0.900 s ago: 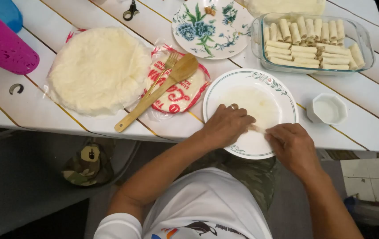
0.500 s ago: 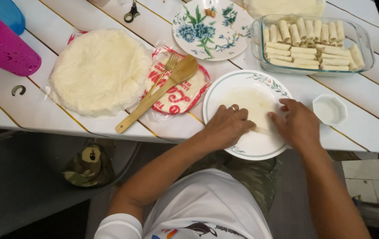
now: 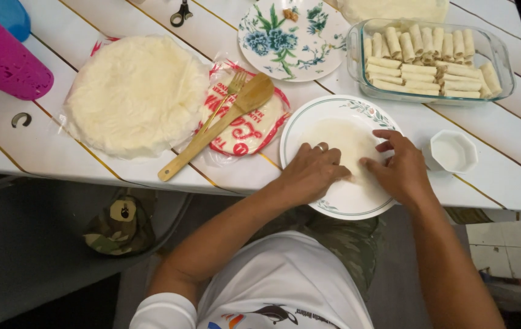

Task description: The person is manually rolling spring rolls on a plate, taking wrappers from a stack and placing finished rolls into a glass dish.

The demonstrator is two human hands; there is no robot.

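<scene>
Both hands, left hand point(image 3: 312, 173) and right hand point(image 3: 401, 172), press curled fingers onto the thin wrapper point(image 3: 342, 143) on the white plate point(image 3: 333, 204), glass dish point(image 3: 358, 64) at 1 o'clock.

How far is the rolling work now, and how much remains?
Done: many finished rolls fill the clear glass baking dish. In hand: the left hand and right hand press a thin pale wrapper on the white green-rimmed plate; whether it holds filling cannot be seen. Left: a thick stack of round pale wrappers lies unused.
</scene>
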